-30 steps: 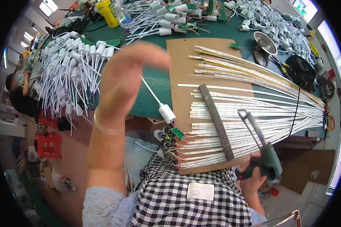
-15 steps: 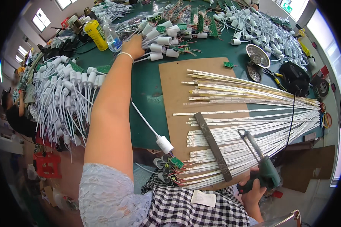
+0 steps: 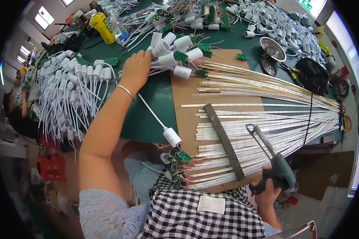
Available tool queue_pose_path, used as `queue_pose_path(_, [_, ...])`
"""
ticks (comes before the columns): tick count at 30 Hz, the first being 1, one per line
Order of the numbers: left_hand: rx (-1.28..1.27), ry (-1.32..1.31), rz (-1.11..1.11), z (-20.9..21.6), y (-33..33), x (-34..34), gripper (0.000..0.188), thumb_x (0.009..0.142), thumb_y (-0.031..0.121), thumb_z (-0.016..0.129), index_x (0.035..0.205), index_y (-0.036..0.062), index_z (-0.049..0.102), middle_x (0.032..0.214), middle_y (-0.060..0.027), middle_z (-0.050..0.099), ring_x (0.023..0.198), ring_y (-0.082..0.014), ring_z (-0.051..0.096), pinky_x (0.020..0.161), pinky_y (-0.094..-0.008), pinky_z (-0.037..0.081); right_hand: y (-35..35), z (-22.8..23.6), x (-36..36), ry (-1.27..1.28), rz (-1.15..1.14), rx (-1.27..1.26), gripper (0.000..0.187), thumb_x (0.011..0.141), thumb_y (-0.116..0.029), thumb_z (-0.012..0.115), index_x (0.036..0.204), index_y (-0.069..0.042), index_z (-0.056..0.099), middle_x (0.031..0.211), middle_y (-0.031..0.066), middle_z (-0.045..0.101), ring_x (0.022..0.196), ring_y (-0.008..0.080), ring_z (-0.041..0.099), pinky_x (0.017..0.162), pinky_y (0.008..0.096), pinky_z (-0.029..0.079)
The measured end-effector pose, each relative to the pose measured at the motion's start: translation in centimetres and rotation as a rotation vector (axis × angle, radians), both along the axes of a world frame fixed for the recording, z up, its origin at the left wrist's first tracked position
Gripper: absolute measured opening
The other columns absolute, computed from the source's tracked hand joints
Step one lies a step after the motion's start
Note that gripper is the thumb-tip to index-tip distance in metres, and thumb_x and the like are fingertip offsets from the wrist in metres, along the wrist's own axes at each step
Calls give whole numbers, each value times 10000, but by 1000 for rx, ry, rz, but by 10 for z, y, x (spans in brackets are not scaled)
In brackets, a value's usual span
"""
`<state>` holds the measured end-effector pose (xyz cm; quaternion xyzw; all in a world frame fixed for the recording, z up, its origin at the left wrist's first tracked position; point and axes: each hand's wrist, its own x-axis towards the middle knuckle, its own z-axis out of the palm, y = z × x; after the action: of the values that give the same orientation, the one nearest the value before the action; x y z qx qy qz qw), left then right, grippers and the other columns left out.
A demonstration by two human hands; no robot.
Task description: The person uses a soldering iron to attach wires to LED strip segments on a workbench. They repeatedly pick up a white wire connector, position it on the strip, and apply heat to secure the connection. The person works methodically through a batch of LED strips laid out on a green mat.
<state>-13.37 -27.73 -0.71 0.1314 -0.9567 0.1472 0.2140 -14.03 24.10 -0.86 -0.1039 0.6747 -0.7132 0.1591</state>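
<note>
My left hand (image 3: pixel 136 71) is closed around the cables of a bunch of white lamp caps (image 3: pixel 167 59), some with small green circuit boards at their open ends, over the upper left of a brown board (image 3: pixel 183 93). In my right hand (image 3: pixel 269 194) is a green soldering gun (image 3: pixel 282 175), its metal tip pointing up and left over the white LED strips (image 3: pixel 251 131). A dark flat bar (image 3: pixel 224 141) lies across those strips. Near my lap, a single white cap (image 3: pixel 172 137) with a cable is joined to a green circuit board (image 3: pixel 184 156), beside red wires at the strip ends.
A heap of white cabled caps (image 3: pixel 73 85) covers the table's left; another heap (image 3: pixel 267 30) lies back right. A yellow bottle (image 3: pixel 103 28) and clear bottle (image 3: pixel 119 32) stand at the back. A metal bowl (image 3: pixel 273 48), pliers (image 3: pixel 293 75) and tape roll (image 3: pixel 341 88) sit right.
My left hand has drawn back toward me from the far pile, bringing the bunch of caps with it to the brown board's edge. My right hand keeps the soldering gun in nearly the same place.
</note>
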Motion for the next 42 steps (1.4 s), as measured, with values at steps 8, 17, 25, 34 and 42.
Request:
queue_pose_path(8, [467, -397, 116, 111, 3, 1, 665, 744, 268, 725, 1348, 112, 492, 1058, -127, 668, 984, -317, 619, 842, -370, 491, 8, -6, 0, -17, 3, -132, 427, 908, -260, 512, 1166, 78, 472, 676, 106, 571, 596, 159, 551, 545, 267, 446])
queue_pose_path(17, [-68, -260, -279, 67, 78, -135, 258, 815, 176, 631, 1067, 144, 671, 1009, -74, 676, 928, -252, 632, 816, -384, 496, 15, -9, 1, 3, -4, -123, 416, 903, -233, 463, 1177, 80, 471, 681, 120, 579, 589, 169, 556, 559, 283, 470])
queue_pose_path(25, [-12, -231, -199, 31, 89, -149, 262, 795, 217, 691, 1041, 147, 634, 890, -67, 699, 853, -248, 666, 778, -380, 498, 16, -9, 3, -15, -31, -140, 393, 893, -229, 463, 1151, 63, 512, 680, 106, 578, 574, 159, 545, 549, 274, 452])
queue_pose_path(34, [1257, 443, -431, 66, 48, -133, 210, 864, 145, 635, 1008, -8, 619, 842, -110, 692, 753, -146, 649, 710, -268, 509, 11, -11, 12, -54, -155, -152, 356, 891, -195, 472, 1138, 58, 518, 678, 113, 581, 531, 157, 546, 515, 271, 464])
queue_pose_path(42, [1439, 280, -316, 132, 63, -53, 277, 909, 314, 652, 970, 51, 589, 757, -18, 604, 660, -97, 566, 613, -220, 461, 13, -10, 14, -57, -74, -172, 368, 891, -203, 488, 1148, 58, 514, 641, 121, 574, 518, 160, 541, 498, 260, 451])
